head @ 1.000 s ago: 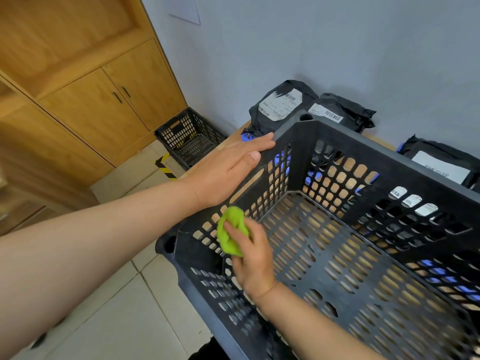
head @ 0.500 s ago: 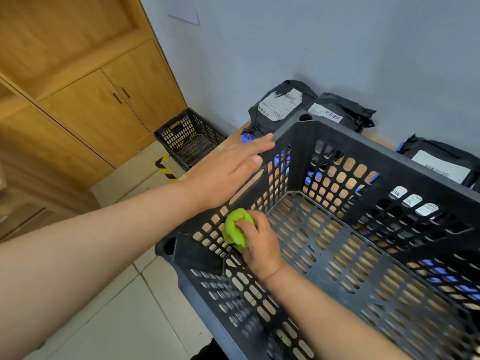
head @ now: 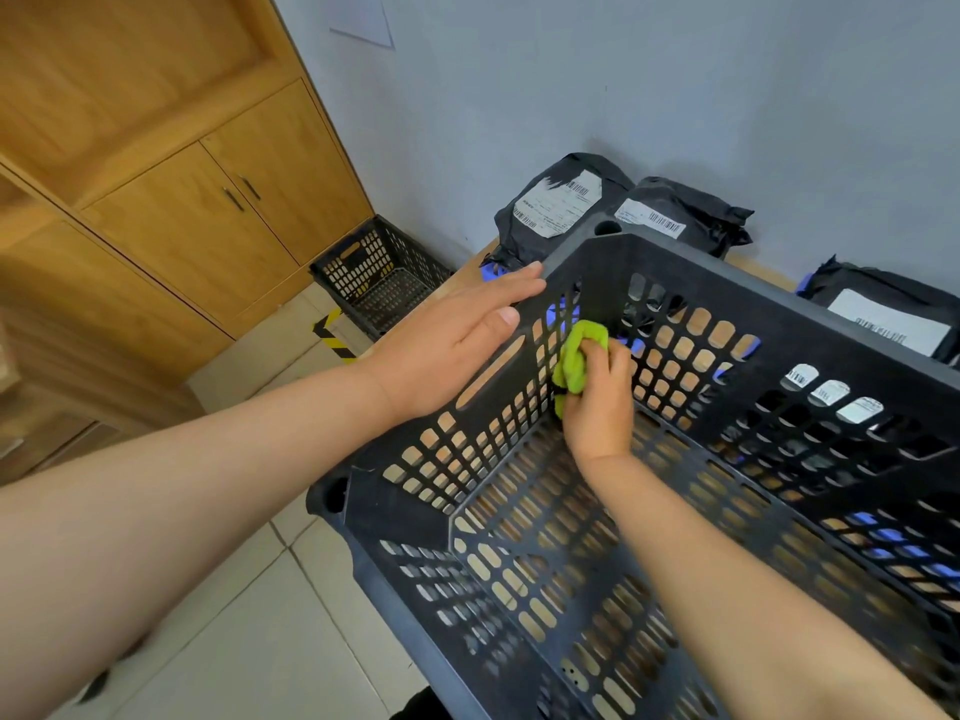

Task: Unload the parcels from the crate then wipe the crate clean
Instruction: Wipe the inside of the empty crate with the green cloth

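Black plastic, stiff and pierced all over with holes: the crate [head: 779, 309] fills the lower right of the frame, and I see no parcel left inside it. So the unloading looks done and the wiping is under way.

At the centre, the right hand [head: 600, 407] has its fingers curled tight round a bunched green cloth [head: 574, 356], which it presses against the inside of the left wall near the far corner. The left hand [head: 457, 340] lies flat on that wall's rim, fingers straight and together, seemingly steadying it.

Empty, the crate should be light for its bulk and rigid enough not to flex. I'd take hold at the rim or the long slot [head: 491, 376] cut in the left wall. The cloth is soft and may catch on the lattice edges.

Behind the crate, at upper right against the grey wall [head: 623, 85], sit three black parcels [head: 561, 205] with white labels. A smaller crate [head: 379, 272] stands on the tiled floor [head: 234, 641] by the wooden cupboard [head: 208, 215], upper left.
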The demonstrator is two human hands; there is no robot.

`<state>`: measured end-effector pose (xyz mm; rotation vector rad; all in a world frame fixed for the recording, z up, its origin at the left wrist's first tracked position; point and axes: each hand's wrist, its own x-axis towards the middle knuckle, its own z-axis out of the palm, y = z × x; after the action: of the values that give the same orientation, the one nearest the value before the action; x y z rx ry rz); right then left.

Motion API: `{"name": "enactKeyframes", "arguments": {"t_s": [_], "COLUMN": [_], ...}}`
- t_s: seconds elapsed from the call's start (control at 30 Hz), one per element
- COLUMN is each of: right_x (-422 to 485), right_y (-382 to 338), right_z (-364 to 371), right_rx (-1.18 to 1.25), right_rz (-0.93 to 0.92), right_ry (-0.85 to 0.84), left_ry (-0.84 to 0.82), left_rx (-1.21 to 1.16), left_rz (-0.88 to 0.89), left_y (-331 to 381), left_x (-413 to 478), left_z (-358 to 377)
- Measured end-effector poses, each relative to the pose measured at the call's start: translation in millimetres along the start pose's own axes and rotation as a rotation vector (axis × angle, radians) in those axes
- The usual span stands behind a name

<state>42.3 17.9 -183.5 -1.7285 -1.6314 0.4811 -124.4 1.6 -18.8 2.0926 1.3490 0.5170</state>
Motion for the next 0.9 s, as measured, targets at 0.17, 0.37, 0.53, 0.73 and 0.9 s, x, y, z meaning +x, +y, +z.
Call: {"name": "enactKeyframes", "arguments": {"t_s": [0.17, 0.37, 0.53, 0.73, 0.9], "right_x": [-32.1, -84.6, -127.0, -129.8, -109.4], "right_y": [-15.2, -23.8, -17.9, -10.2, -5.6], "right_z": [12.2, 25.8, 36.4, 46.3, 42.4], "right_rx": [0.147, 0.169, 0.159, 0.163, 0.204], "right_rz": [-0.022, -0.194, -0.602, -0.666, -0.575], "right_ry": [0.027, -0.157, -0.341, -0.406, -0.317], "left_ry": [0.005, -0.026, -0.042, -0.049, -0.052], "left_rx": [0.023, 0.136, 0.132, 0.139, 0.168], "left_rz": [0.007, -0.012, -0.047, -0.074, -0.067], "left_y": [1.8, 4.5, 6.4, 9.6, 7.6], "left_x": [0.1, 1.6, 0.0, -1.4, -1.2], "left_z": [-0.1, -1.6, -1.7, -2.4, -1.4]}}
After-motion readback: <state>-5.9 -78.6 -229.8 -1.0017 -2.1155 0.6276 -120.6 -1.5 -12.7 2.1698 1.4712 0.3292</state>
